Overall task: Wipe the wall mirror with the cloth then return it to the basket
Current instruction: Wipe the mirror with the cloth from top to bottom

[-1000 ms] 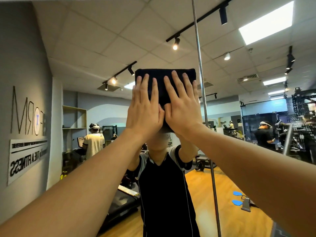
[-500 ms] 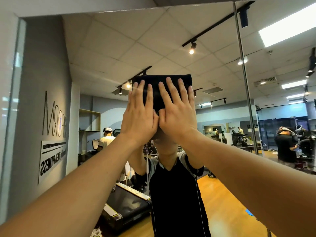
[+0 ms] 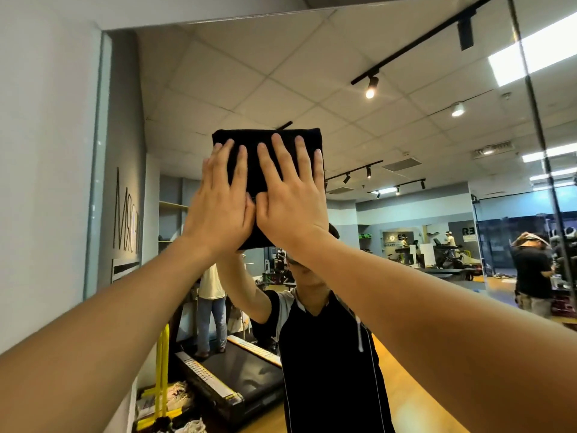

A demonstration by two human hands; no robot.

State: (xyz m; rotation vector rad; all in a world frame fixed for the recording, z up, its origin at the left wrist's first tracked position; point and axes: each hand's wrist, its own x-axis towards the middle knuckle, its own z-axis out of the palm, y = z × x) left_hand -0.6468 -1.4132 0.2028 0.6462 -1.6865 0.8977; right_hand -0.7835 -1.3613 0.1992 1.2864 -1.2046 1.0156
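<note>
Mirror [image 3: 406, 135] reflects gym ceiling, treadmill [image 3: 237, 379]; cloth [image 3: 249, 145] pressed flat.

- Mirrored black letters, readable only as "ORM", run up the grey wall [image 3: 125, 151] reflected in the wall mirror [image 3: 406, 126].
- "RE" stands on a dark panel [image 3: 467, 231] far back in the reflection.

A gym or fitness studio, seen reflected in a large wall mirror [image 3: 406, 135]. At 6 o'clock, a black treadmill [image 3: 237, 379] on a wooden floor [image 3: 415, 398]. At 3 o'clock, more exercise machines [image 3: 449, 254] with people beside them. At 9 o'clock, mirrored lettering [image 3: 126, 214] on a grey wall. At 1 o'clock, ceiling track spotlights [image 3: 371, 85].
</note>
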